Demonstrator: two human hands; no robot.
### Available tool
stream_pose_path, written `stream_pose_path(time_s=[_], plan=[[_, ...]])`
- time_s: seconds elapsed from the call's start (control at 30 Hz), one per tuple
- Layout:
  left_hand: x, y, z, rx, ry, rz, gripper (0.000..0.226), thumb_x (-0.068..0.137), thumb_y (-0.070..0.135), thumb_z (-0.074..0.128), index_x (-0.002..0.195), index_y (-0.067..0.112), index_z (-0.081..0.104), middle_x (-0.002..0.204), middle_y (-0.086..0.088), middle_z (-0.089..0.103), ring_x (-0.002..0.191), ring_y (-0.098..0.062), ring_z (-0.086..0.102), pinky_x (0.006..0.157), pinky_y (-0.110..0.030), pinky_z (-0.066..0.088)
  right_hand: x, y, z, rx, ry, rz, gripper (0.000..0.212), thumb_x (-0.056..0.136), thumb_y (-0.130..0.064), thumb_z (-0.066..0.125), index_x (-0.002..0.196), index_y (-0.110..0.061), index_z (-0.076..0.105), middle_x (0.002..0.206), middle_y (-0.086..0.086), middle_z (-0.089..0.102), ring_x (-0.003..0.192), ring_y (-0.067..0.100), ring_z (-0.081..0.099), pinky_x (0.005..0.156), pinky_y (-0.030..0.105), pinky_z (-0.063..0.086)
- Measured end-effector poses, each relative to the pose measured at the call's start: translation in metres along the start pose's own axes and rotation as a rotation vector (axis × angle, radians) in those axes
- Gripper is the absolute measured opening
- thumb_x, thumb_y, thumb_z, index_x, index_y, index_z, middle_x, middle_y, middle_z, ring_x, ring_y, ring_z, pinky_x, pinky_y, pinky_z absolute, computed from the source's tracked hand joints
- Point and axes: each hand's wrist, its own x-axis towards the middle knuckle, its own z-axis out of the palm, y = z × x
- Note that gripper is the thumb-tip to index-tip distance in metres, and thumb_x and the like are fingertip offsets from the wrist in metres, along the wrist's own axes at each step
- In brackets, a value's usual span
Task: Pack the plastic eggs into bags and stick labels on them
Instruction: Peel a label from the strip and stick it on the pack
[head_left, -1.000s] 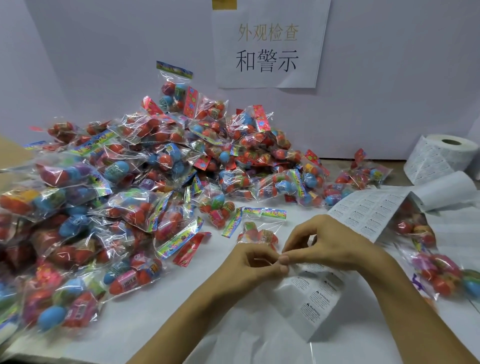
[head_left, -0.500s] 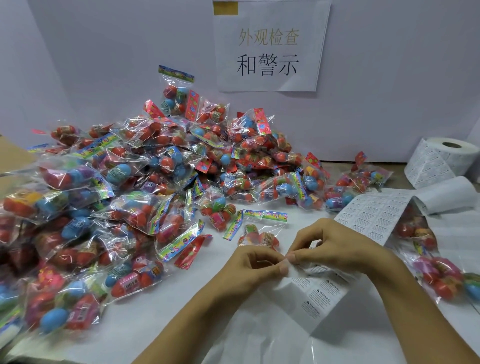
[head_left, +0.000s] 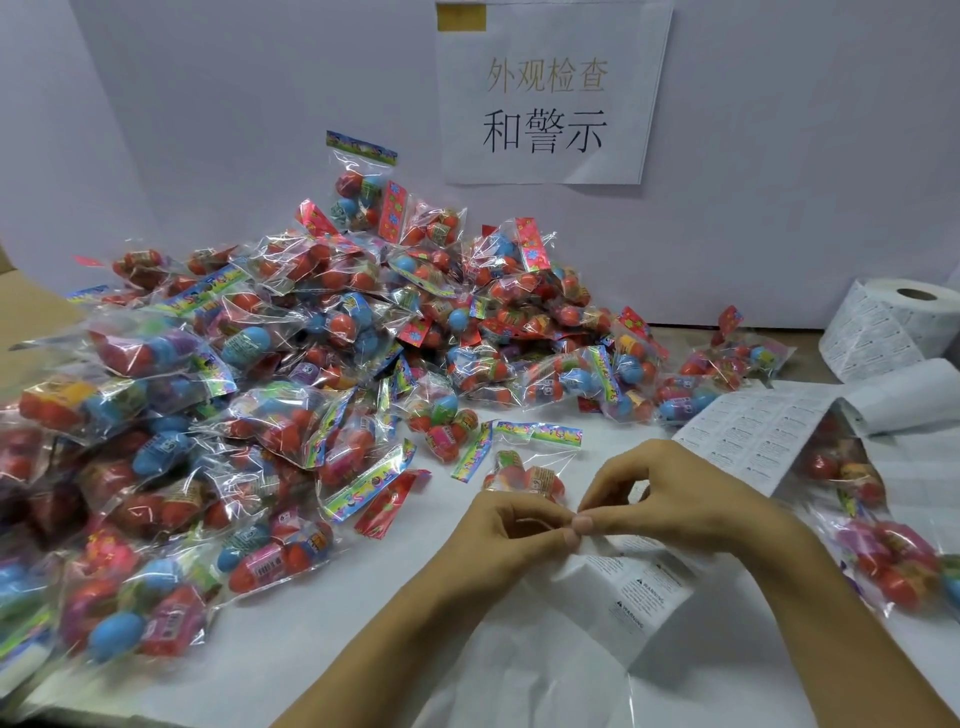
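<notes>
As before, both hands' fingers (head_left: 584, 525) pinching the label strip (head_left: 636, 587), right hand (head_left: 675, 493) slightly lower.

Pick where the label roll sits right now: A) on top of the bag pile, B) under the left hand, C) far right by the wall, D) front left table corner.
C: the label roll stands at the far right near the wall, its strip of labels trailing toward the hands.

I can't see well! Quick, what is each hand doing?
Left hand: pinching the label strip.
Right hand: pinching the same strip, fingertips meeting the left's.
</notes>
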Motion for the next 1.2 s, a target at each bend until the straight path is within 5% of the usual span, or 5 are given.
stream_pose_path(time_s=[0.37,0.67,0.8,1.0,1.2], plan=[[0.001,-0.004,0.000,0.050,0.031,0.057,0.016,0.082,0.020,0.074,0.081,0.033,0.083,0.075,0.009,0.074,0.069,-0.003,0.063,0.067,-0.015,0.047,0.001,0.000,0.002,-0.027,0.036,0.004,0.014,0.074,-0.044,0.086,0.077,-0.031,0.079,0.085,-0.014,0.072,0.084,0.006,0.068,0.078,0.031,0.059],[0.001,-0.005,0.001,0.099,-0.014,0.089,0.017,0.085,0.017,0.072,0.082,0.031,0.082,0.076,0.008,0.072,0.068,-0.005,0.060,0.065,-0.017,0.046,-0.001,-0.001,0.000,0.015,-0.037,-0.035,0.007,0.080,-0.026,0.086,0.079,-0.019,0.081,0.088,-0.002,0.074,0.083,0.010,0.069,0.074,0.023,0.055],[0.001,-0.009,0.003,0.140,-0.001,0.075,0.018,0.084,0.019,0.072,0.084,0.034,0.082,0.078,0.009,0.072,0.070,-0.007,0.062,0.066,-0.020,0.047,-0.001,-0.003,-0.001,-0.013,-0.062,0.000,0.005,0.080,-0.024,0.084,0.076,-0.024,0.081,0.087,-0.005,0.075,0.082,0.007,0.069,0.070,0.017,0.051],[0.002,-0.011,0.002,0.171,-0.003,0.056,0.020,0.086,0.020,0.071,0.084,0.037,0.082,0.074,0.010,0.071,0.066,-0.007,0.059,0.063,-0.019,0.046,-0.001,-0.009,0.002,-0.039,-0.065,0.054,0.006,0.068,-0.040,0.076,0.068,-0.034,0.076,0.083,-0.007,0.074,0.080,0.008,0.069,0.077,0.036,0.059],[0.002,-0.014,0.004,0.255,0.044,0.082,0.011,0.086,0.026,0.071,0.085,0.033,0.079,0.072,0.011,0.070,0.064,-0.006,0.059,0.061,-0.019,0.047,-0.002,-0.010,0.004,-0.092,-0.033,0.099,0.010,0.075,-0.025,0.075,0.068,-0.033,0.075,0.078,-0.010,0.074,0.079,0.007,0.070,0.079,0.036,0.060]])
